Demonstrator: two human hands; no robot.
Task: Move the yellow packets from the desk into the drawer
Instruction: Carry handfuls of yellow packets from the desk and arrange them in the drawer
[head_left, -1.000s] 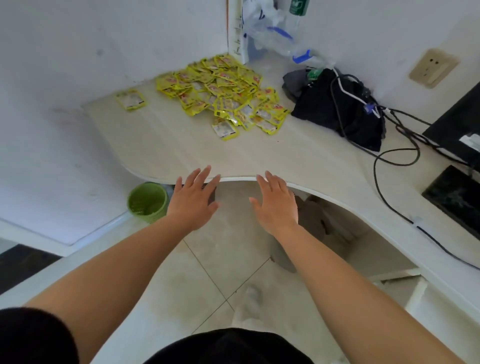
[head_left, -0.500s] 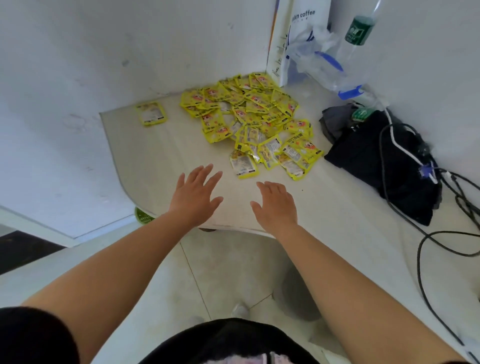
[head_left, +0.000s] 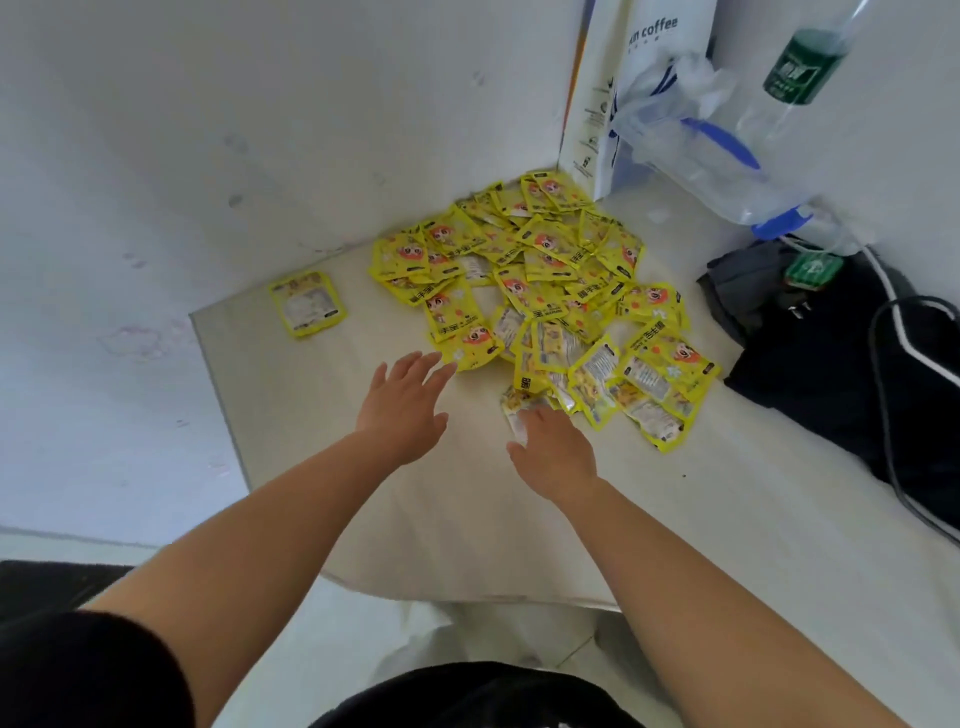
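yellow packets (head_left: 524, 280) heaped in the tabletop (head_left: 311, 415) corner, now reached, not short as before: left hand (head_left: 402, 410) fingers released at the pile's edge, right hand (head_left: 553, 452) fingers flat on, half hiding, the nearest packet (head_left: 515, 402).

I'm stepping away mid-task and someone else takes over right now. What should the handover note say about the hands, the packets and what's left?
Left hand: open, fingers straight, tips at the near edge of the pile of yellow packets, holding nothing.
Right hand: open, fingertips on or just over the nearest packet; no hold visible.
Packets: heaped in the corner of the desk; one lone packet lies apart to the left.
Done: nothing appears moved; the drawer is not in view.
Left: gather every packet, the lone one too, and put them in the drawer.
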